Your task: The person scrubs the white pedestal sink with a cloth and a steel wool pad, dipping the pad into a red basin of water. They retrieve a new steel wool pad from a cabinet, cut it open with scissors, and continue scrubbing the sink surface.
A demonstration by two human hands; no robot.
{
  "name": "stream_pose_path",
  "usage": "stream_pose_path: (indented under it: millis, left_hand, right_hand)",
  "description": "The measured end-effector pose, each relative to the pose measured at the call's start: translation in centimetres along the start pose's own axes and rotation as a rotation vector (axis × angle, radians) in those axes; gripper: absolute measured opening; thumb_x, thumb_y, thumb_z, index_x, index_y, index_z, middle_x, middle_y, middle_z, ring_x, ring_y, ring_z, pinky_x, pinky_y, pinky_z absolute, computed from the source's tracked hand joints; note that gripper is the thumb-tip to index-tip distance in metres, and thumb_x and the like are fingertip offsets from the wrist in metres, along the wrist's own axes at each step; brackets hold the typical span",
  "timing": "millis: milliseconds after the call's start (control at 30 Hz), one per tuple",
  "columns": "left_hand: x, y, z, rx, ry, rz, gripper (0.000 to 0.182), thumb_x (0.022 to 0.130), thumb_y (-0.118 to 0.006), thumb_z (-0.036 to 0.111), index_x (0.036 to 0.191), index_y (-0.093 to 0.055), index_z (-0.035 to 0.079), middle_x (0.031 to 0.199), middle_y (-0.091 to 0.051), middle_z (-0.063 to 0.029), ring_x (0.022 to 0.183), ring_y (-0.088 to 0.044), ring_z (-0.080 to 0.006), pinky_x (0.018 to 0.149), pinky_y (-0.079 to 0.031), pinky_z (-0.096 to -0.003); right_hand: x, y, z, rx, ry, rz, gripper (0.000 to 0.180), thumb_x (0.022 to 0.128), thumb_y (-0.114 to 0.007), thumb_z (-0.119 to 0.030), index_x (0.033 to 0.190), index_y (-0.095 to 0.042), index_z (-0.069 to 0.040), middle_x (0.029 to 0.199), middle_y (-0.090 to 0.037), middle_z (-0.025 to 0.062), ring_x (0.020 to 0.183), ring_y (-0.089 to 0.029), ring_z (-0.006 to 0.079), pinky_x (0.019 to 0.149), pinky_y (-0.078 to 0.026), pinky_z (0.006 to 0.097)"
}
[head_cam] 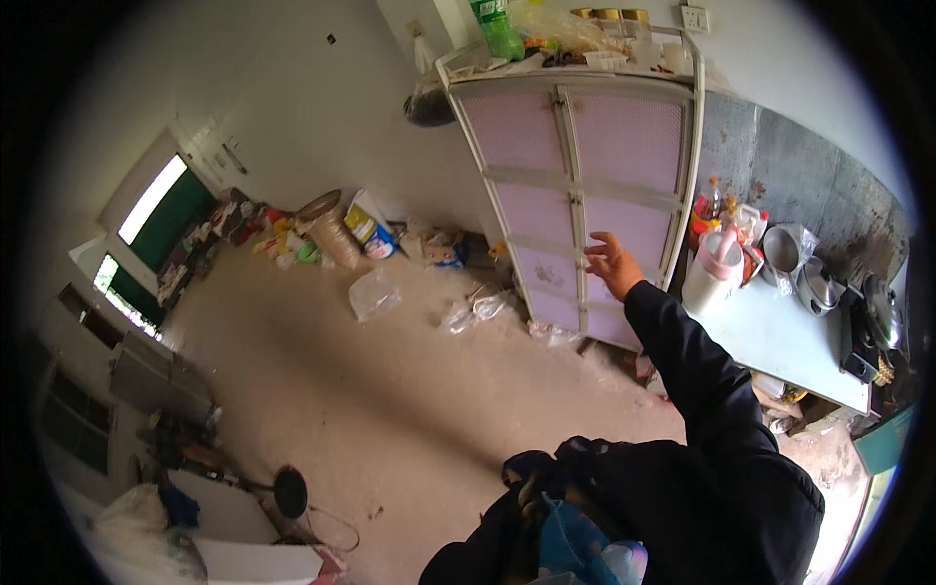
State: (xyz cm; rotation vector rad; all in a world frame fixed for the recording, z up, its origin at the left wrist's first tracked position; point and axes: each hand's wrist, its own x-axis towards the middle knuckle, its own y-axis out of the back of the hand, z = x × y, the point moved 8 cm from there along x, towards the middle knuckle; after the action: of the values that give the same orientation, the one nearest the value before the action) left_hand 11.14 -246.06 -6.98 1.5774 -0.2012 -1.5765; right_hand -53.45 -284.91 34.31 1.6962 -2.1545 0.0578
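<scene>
One hand is in view, on the right arm in a black sleeve, so I take it as my right hand [614, 267]. It reaches forward with its fingers apart and holds nothing. Behind it stands a tall cabinet [632, 164] with pale pink door panels in a metal frame, its doors closed; whether the fingertips touch a door I cannot tell. To the right of the hand, a white container with a pink top [713, 270] stands on a pale worktop [790, 340]. My left hand is out of view.
A green bottle [499, 29] and clutter top the cabinet. Pots [819, 285], bottles [709, 199] and a black stove [857, 333] line the worktop. Plastic bags [374, 294], a woven sack [333, 238] and a cardboard box [444, 250] lie along the wall. A black round object [290, 492] stands lower left.
</scene>
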Motion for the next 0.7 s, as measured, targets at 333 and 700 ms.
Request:
stream_pose_path:
  millis: [333,700]
  left_hand:
    - [7.6,33.9,36.4,-0.235,-0.810,0.519,0.034,0.095,-0.052,0.028,0.115,-0.061,0.002,0.109,-0.065,-0.0184,0.104,-0.062,-0.0313,0.091,-0.048,-0.0377]
    - [13.6,37.2,43.6,-0.656,-0.634,0.220,0.034,0.093,-0.054,0.019,0.122,-0.057,0.001,0.115,-0.063,-0.0144,0.103,-0.062,-0.0233,0.087,-0.049,-0.0315]
  right_hand:
    - [18.0,2.4,-10.1,-0.456,0.282,0.272,0.053,0.088,-0.059,-0.014,0.135,-0.035,-0.007,0.107,-0.066,0.0201,0.083,-0.068,0.0342,0.077,-0.052,0.0414]
    - [25.0,3.9,-9.3,-0.555,0.215,0.393,0.044,0.086,-0.059,-0.011,0.128,-0.045,-0.012,0.078,-0.066,0.0154,0.071,-0.065,0.0339,0.064,-0.050,0.0421]
